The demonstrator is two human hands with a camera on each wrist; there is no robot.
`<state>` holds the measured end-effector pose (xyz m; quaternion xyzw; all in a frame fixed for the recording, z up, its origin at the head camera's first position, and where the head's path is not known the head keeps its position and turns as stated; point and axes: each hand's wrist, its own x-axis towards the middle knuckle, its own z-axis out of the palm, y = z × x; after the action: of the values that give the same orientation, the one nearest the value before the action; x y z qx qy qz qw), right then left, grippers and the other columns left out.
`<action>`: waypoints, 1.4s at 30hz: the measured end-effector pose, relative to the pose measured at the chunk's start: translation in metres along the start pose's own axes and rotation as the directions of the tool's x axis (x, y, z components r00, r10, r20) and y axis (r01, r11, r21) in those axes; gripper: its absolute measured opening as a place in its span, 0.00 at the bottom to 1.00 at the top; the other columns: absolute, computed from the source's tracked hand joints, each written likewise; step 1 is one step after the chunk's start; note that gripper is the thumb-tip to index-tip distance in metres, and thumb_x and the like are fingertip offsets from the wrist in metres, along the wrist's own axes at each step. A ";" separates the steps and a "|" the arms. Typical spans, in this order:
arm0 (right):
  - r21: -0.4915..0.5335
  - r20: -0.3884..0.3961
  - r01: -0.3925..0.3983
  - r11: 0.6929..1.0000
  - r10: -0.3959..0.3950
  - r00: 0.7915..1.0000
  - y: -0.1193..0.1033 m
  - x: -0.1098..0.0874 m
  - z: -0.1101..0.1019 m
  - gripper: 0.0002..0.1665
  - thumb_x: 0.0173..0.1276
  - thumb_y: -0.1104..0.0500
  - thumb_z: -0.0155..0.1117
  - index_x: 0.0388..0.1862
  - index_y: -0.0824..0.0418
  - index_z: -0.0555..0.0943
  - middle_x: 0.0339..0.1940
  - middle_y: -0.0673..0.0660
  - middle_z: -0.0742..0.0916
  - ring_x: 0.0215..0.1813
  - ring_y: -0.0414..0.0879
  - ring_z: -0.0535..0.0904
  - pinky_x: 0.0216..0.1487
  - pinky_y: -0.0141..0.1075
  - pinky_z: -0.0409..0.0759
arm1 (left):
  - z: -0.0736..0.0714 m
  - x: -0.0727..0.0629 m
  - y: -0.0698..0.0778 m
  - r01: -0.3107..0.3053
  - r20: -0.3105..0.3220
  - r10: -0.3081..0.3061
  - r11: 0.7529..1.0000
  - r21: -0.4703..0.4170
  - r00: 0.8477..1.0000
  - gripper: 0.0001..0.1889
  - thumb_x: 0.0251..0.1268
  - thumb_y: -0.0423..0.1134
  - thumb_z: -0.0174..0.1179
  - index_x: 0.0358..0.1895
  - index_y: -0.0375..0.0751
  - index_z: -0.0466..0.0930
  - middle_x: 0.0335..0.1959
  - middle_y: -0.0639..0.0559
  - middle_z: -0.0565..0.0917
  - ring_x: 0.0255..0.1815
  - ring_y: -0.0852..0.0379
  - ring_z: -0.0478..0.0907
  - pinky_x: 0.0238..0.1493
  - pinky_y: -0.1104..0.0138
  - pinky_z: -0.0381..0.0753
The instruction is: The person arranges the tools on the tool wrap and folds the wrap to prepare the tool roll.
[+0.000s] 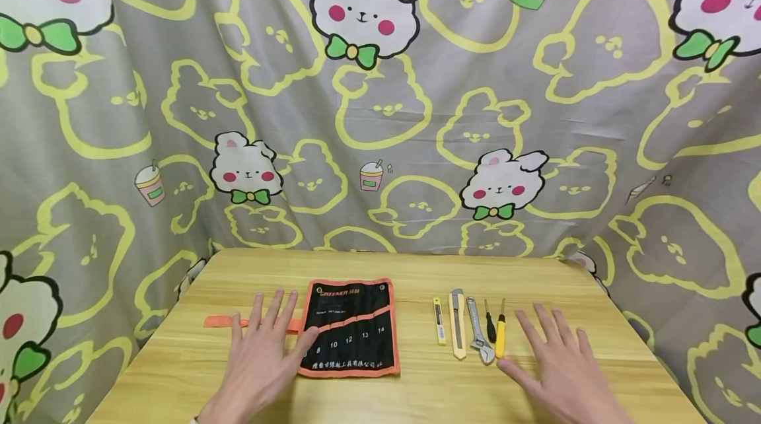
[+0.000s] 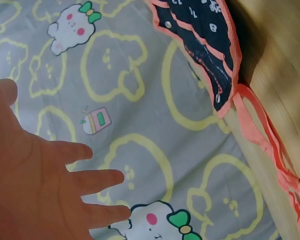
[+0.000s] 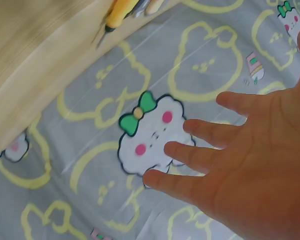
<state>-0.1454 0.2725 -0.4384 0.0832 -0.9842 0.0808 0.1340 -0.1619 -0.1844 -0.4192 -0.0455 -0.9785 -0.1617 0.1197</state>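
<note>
My left hand (image 1: 261, 351) is spread with straight fingers, its thumb overlapping the lower left of a black tool pouch (image 1: 351, 318) in the head view. The pouch has orange edging, numbered pockets and an orange strap (image 1: 218, 321) reaching left. My right hand (image 1: 561, 361) is spread too, holding nothing, beside a row of tools. From left to right lie a small yellow case (image 1: 439, 321), a utility knife (image 1: 457, 325), an adjustable wrench (image 1: 479, 331), a black-handled screwdriver (image 1: 490, 328) and a yellow-handled screwdriver (image 1: 501, 337). Both palms show empty in the wrist views.
The wooden table (image 1: 416, 397) has its far edge close to a grey curtain (image 1: 416, 219) with yellow outlines and white rabbits. The curtain also hangs along the left and right sides.
</note>
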 end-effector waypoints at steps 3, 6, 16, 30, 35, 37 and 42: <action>0.016 -0.015 0.049 0.999 -0.048 0.999 -0.012 0.006 0.004 0.53 0.65 0.26 0.61 0.78 0.57 0.67 0.79 0.69 0.66 0.76 0.73 0.59 0.67 0.76 0.58 | 0.002 0.002 0.000 0.000 0.018 0.000 1.000 -0.016 1.000 0.44 0.73 0.73 0.41 0.81 0.47 0.57 0.81 0.37 0.56 0.82 0.28 0.43 0.72 0.26 0.36; 0.049 -0.038 0.106 0.993 -0.104 0.994 -0.024 0.011 0.009 0.52 0.66 0.27 0.63 0.78 0.58 0.68 0.79 0.69 0.67 0.76 0.72 0.60 0.69 0.73 0.62 | 0.005 0.006 0.001 0.005 0.042 -0.004 1.000 -0.021 0.999 0.45 0.73 0.74 0.40 0.82 0.47 0.56 0.82 0.38 0.56 0.82 0.29 0.43 0.73 0.26 0.38; 0.192 0.058 0.202 0.960 -0.216 0.975 -0.055 0.030 0.025 0.51 0.69 0.26 0.57 0.79 0.57 0.67 0.79 0.67 0.67 0.78 0.69 0.62 0.70 0.64 0.70 | 0.016 0.014 0.000 -0.003 0.132 0.005 1.000 -0.017 0.991 0.45 0.74 0.73 0.40 0.83 0.47 0.53 0.82 0.38 0.57 0.82 0.30 0.44 0.74 0.27 0.41; 0.244 0.207 0.290 0.925 -0.342 0.917 -0.100 0.054 0.045 0.49 0.72 0.25 0.51 0.79 0.56 0.67 0.79 0.65 0.67 0.78 0.67 0.63 0.71 0.63 0.70 | 0.039 0.019 0.000 -0.007 0.186 0.015 0.999 -0.045 0.983 0.45 0.72 0.74 0.42 0.80 0.47 0.61 0.78 0.41 0.66 0.82 0.30 0.48 0.74 0.27 0.45; 0.226 0.221 0.327 0.918 -0.375 0.900 -0.112 0.060 0.051 0.46 0.73 0.28 0.52 0.79 0.54 0.67 0.79 0.63 0.69 0.78 0.64 0.65 0.72 0.60 0.71 | 0.042 0.021 0.000 -0.008 0.207 0.020 0.998 -0.057 0.978 0.44 0.71 0.73 0.46 0.79 0.44 0.64 0.77 0.40 0.67 0.80 0.29 0.52 0.73 0.27 0.49; 0.225 0.226 0.332 0.916 -0.381 0.897 -0.115 0.063 0.053 0.45 0.74 0.29 0.52 0.79 0.54 0.67 0.79 0.62 0.69 0.77 0.63 0.66 0.72 0.59 0.71 | 0.043 0.022 -0.001 -0.007 0.213 0.021 0.998 -0.064 0.977 0.44 0.72 0.72 0.47 0.78 0.44 0.64 0.77 0.39 0.67 0.80 0.28 0.53 0.73 0.27 0.49; 0.219 0.249 0.360 0.907 -0.409 0.878 -0.122 0.071 0.059 0.44 0.74 0.30 0.53 0.79 0.54 0.66 0.78 0.60 0.70 0.77 0.59 0.67 0.73 0.57 0.72 | 0.045 0.024 -0.001 -0.002 0.244 0.017 0.998 -0.061 0.970 0.42 0.72 0.69 0.50 0.78 0.42 0.65 0.76 0.38 0.68 0.78 0.27 0.55 0.72 0.27 0.50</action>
<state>-0.2049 0.1333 -0.4579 0.2993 -0.9464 0.1209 -0.0051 -0.1953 -0.1698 -0.4551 -0.0733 -0.9802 -0.1838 -0.0023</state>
